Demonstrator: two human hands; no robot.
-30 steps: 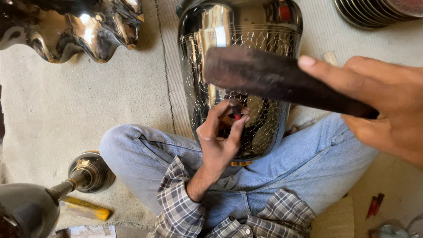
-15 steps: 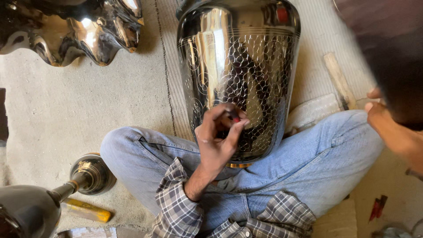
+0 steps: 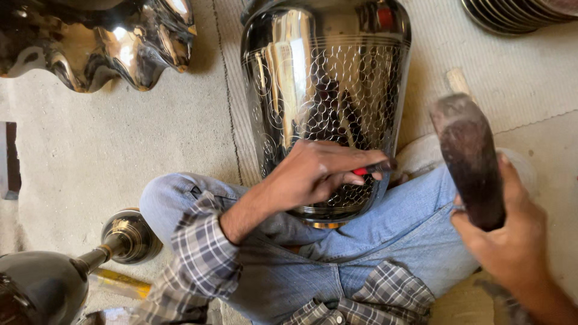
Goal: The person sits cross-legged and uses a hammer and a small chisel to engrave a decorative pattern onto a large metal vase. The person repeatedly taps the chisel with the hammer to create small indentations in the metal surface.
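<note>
A large shiny dark metal vase [image 3: 325, 84] with a scale-like chased pattern lies across my jeans-clad legs. My left hand [image 3: 319, 171] rests on its lower body and pinches a small punch with a red band [image 3: 373, 170], its tip against the metal. My right hand [image 3: 512, 241] grips a thick dark wooden mallet [image 3: 466, 156], raised to the right of the vase and apart from it.
A wavy-edged shiny metal bowl [image 3: 120, 42] lies at the top left. A dark goblet-shaped metal piece [image 3: 66, 271] lies at the bottom left beside a yellow-handled tool [image 3: 120, 281]. Stacked metal rims [image 3: 518, 12] show at the top right. A woven mat [image 3: 512, 66] lies under the vase.
My left hand has turned flatter onto the vase with the punch. The mallet swung out to the right and now comes back into view, closer to the vase.
</note>
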